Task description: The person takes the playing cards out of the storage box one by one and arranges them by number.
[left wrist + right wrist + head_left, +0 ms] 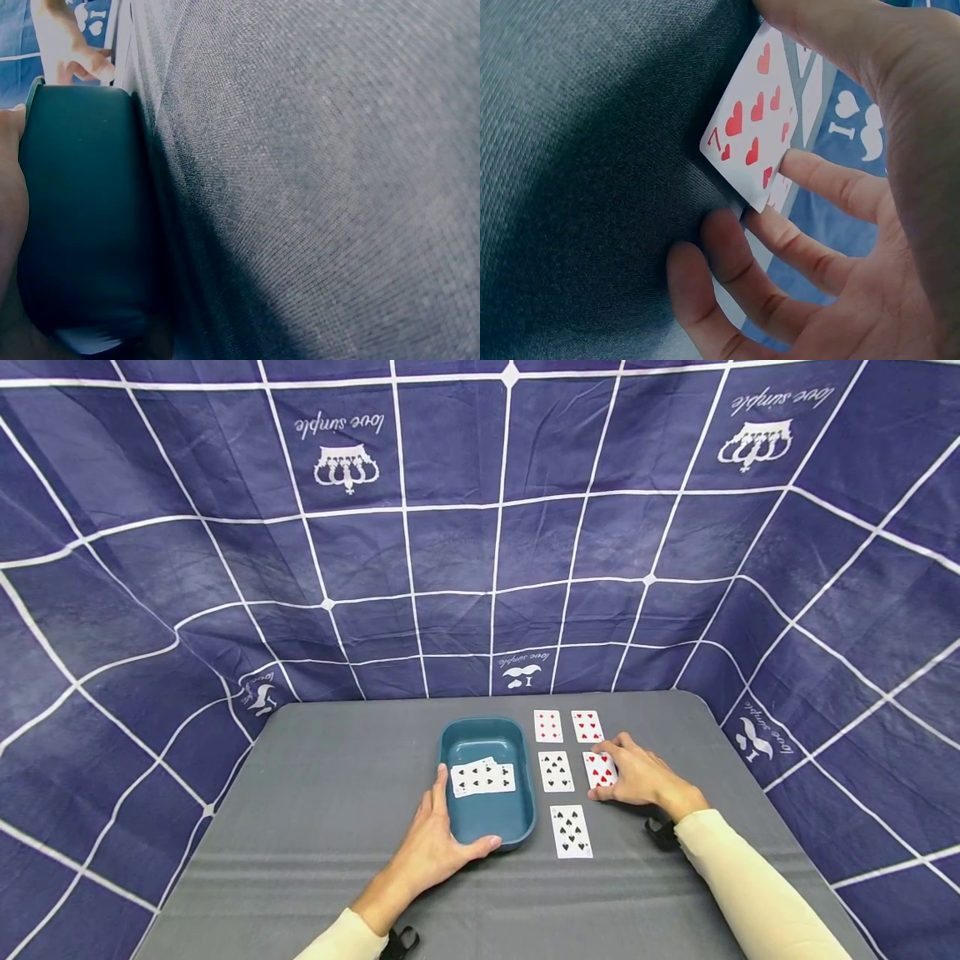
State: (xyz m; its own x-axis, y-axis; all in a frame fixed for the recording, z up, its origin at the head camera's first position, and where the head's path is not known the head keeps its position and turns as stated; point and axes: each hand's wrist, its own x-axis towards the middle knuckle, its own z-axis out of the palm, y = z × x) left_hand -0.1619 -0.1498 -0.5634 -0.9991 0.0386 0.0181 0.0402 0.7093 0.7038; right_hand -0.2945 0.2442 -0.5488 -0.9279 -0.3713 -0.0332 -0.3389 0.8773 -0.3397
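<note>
A teal tray sits mid-table with a few face-up cards inside. My left hand grips its near-left rim, thumb on the near edge; in the left wrist view the tray's wall fills the left side. My right hand is on the seven of hearts to the right of the tray. Close up, the seven of hearts is tilted off the table, pinched between thumb and a finger.
More cards lie face up on the grey table: two red ones at the back, a black card beside the tray and another black card nearer me. A blue checked cloth hangs behind.
</note>
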